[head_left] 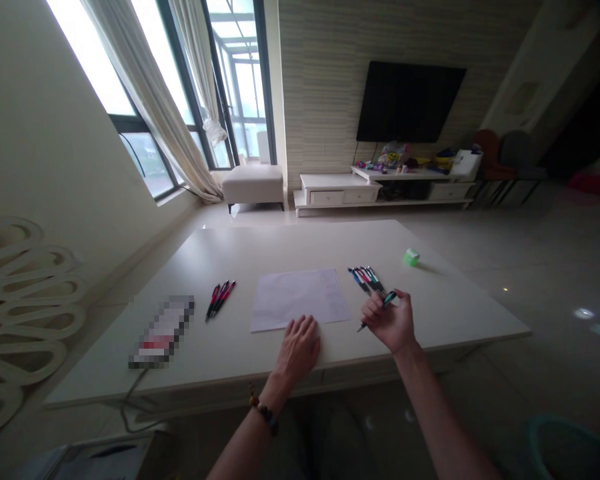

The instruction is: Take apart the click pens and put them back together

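Observation:
My left hand (299, 345) lies flat, fingers stretched out, on the near edge of a white sheet of paper (295, 293). In my right hand (393, 323) is a dark pen with a green part (389, 298), its tip pointing down and left above the table, to the right of the paper. Just beyond that hand lies a row of several pens (366, 279) in mixed colours, side by side. A small group of red and black pens (221, 299) rests left of the paper.
The white table (220, 253) carries a small green and white object (411, 257) at its far right. A blurred-out phone-like device (163, 332) with a cable (126, 407) hanging over the edge lies at the left. Beyond stand a stool (253, 185) and a TV cabinet (330, 190).

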The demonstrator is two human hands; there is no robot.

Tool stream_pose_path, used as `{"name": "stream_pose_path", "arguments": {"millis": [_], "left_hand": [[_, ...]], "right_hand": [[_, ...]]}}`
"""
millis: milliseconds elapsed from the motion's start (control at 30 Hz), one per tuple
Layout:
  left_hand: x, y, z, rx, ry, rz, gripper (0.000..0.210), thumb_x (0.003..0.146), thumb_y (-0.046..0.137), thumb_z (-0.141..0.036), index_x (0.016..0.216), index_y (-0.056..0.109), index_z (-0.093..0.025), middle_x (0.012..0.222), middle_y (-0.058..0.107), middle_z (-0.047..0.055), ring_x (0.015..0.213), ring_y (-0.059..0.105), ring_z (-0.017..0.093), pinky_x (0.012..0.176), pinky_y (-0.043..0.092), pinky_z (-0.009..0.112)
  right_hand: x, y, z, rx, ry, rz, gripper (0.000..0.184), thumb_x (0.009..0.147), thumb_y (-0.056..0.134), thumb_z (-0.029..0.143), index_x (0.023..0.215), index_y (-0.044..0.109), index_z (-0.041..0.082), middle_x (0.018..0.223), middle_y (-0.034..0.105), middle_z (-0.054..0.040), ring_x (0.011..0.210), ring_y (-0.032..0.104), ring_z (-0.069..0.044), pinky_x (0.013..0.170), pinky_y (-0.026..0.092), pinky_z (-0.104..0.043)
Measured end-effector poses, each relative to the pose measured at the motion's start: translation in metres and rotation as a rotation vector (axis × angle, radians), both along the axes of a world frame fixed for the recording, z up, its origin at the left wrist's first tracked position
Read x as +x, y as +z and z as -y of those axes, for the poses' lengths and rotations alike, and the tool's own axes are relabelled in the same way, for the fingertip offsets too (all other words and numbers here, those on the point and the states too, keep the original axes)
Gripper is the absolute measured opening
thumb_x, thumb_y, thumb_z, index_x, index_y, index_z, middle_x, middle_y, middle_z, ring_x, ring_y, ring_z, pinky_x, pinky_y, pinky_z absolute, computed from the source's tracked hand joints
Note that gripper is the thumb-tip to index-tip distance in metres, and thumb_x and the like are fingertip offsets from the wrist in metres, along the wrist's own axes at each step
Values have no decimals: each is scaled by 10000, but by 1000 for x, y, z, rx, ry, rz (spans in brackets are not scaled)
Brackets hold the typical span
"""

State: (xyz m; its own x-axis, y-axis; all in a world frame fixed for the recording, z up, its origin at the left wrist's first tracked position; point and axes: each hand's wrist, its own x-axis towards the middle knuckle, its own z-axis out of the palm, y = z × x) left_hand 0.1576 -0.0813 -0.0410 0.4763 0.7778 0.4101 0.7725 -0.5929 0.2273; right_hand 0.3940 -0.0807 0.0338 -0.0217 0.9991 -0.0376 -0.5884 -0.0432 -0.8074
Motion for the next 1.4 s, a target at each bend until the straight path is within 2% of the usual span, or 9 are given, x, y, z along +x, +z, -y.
{"name": "stream_pose_path", "arguments": {"millis": [167,333,467,633,767,867,967,1100,1400], "left_hand": [[3,-4,0,-38,33,19,375,843,422,-223,1216,455,-191,1281,489,98,1219,396,233,1028,298,461],[4,-2,0,-52,30,17,354,839,415,-207,1185,488,-195,1269,502,89,1206,412,230,1029,314,451],[3,-2,0,-60,30,34,363,830,424,-199,1187,488,-204,1271,502,85,1207,413,225,1034,311,452],[3,-3,1,-64,39,36,362,824,428,-188,1180,492,-199,1277,496,84,1217,400,227,1038,308,450],[4,-3,0,-62,40,57,362,817,435,-177,1173,498,-203,1273,499,85,1215,404,224,1039,305,450],[4,-3,0,-68,39,72,370,807,446,-172,1172,499,-203,1271,501,86,1213,405,224,1038,304,454],[4,-3,0,-75,41,60,378,804,448,-173,1179,496,-195,1277,496,88,1215,400,224,1040,303,448],[5,-3,1,-77,47,61,393,797,454,-172,1188,495,-199,1275,500,83,1215,397,226,1039,308,447],[5,-3,2,-84,45,63,401,793,453,-162,1190,493,-200,1275,499,80,1219,392,219,1041,307,444]], "right_hand": [[-8,-13,-19,-42,-87,70,405,751,490,575,675,578,187,434,342,62,373,281,-81,381,259,-233],[-21,-28,-38,-102,-62,375,435,807,402,509,710,620,145,479,556,-22,431,520,-121,428,404,-225],[-32,-39,-45,-65,-13,612,428,790,455,525,842,626,136,525,620,-34,441,584,-140,403,437,-212],[-42,-49,-54,-72,17,655,516,833,321,561,865,601,128,414,553,-3,313,506,-120,310,372,-192],[-48,-58,-59,-3,34,698,390,788,459,519,854,582,155,537,596,-5,408,543,-111,359,402,-184],[-53,-71,-60,83,-94,761,289,748,532,448,696,549,164,540,548,18,435,495,-93,387,386,-178],[-58,-84,-58,116,-225,842,237,764,469,351,625,525,167,487,483,33,417,438,-85,396,351,-180],[-60,-89,-59,94,-244,955,148,681,418,219,599,530,170,452,462,40,407,423,-93,393,311,-189],[-60,-94,-64,130,-325,1074,192,671,398,219,491,457,185,422,440,30,408,393,-94,419,284,-211]]}}
